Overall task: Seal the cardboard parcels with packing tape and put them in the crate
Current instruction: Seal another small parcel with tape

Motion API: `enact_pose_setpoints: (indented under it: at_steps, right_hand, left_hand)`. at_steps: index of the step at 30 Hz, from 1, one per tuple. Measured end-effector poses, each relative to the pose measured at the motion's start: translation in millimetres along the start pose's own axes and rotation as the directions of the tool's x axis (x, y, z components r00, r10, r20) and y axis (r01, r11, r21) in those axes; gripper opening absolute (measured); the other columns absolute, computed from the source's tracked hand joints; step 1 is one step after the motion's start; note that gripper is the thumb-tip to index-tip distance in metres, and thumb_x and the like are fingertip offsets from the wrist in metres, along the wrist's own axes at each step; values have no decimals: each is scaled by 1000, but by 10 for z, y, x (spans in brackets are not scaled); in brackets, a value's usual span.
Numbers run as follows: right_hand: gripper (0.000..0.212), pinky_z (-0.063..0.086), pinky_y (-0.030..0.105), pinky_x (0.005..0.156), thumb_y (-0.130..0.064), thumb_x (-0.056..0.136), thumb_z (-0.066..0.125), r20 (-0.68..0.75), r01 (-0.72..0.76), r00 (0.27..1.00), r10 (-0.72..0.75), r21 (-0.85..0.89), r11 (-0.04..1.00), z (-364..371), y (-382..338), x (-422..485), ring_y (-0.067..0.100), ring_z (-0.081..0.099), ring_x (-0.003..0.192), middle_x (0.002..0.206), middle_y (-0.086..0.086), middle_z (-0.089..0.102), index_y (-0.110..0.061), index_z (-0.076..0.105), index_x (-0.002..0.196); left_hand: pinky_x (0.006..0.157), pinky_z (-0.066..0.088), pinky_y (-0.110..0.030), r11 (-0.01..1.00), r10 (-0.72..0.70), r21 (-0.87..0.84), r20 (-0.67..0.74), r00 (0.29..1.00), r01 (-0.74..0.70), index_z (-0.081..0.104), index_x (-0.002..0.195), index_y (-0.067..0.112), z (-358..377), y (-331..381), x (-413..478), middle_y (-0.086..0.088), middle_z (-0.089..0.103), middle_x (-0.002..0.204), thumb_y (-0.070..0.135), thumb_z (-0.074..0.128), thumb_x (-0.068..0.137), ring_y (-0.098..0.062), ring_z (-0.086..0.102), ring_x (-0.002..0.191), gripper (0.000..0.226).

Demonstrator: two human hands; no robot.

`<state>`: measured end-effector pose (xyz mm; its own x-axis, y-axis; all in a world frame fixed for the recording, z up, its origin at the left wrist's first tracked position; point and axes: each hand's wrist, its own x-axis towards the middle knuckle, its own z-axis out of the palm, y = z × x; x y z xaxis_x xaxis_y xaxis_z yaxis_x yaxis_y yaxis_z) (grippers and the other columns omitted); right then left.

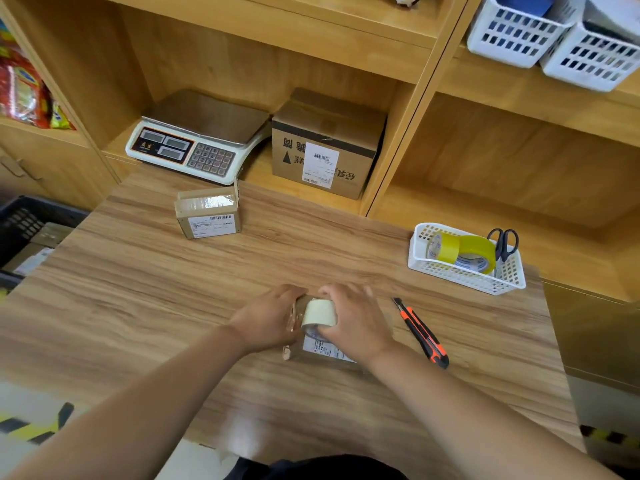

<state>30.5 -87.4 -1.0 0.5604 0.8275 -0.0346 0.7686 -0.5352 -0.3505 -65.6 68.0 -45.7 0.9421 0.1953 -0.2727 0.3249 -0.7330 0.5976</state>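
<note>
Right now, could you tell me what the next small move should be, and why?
Probably draw the tape roll in the right hand across the small parcel, since the left hand holds it and the roll sits on top.

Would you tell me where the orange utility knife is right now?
The utility knife lies on the table in the head view, just right of the right hand, nearer than the white basket.

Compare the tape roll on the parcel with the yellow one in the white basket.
The held roll is pale cream; the basket roll is bright yellow. The right grip holds the held roll on a parcel; the basket roll lies untouched in the white basket beside scissors. Both are tape rolls.
</note>
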Motion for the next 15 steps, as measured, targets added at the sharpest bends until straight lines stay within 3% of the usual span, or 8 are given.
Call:
enact_pose_setpoints:
  at_steps: [2, 6, 9, 15]
  right_hand:
    - [61, 19, 26, 95, -50, 77, 69, 43, 13, 999, -11, -33, 999, 88, -21, 25, 13, 44, 120, 127, -10, 56, -23, 49, 128]
    - [59, 17, 26, 95, -46, 79, 68, 87, 24, 996, -20, -55, 998, 152, -20, 51, 12, 43, 121, 129, -10, 54, -24, 47, 130]
    - [61, 17, 26, 95, -48, 78, 68, 94, 34, 995, -28, -59, 998, 172, -1, 49, 13, 44, 120, 128, -9, 55, -24, 46, 130]
    - [75, 23, 28, 95, -56, 74, 70, 135, -81, 988, 74, 47, 996, 171, 157, -69, 19, 48, 113, 120, -4, 57, -23, 41, 134]
  left_hand:
    - [108, 35, -30, 1000, 5, 6, 20, 1000, -5, 40, 141, 24, 91, -67, -6, 0, 41, 143, 51, 54, 65, -18, 39, 134, 83]
    - [112, 27, -28, 998, -38, -40, 21, 999, 38, 33, 145, 36, 250, -114, -17, 6, 27, 153, 37, 74, 67, -12, 27, 140, 88]
    - [112, 22, -25, 996, -19, -86, -5, 1000, 18, 31, 146, 35, 371, -135, 15, 1, 25, 154, 34, 78, 67, -13, 21, 142, 92]
    - [117, 15, -29, 993, -30, -116, 16, 999, 32, 26, 149, 32, 507, -199, 68, 0, 11, 159, 34, 80, 70, -17, 9, 146, 96]
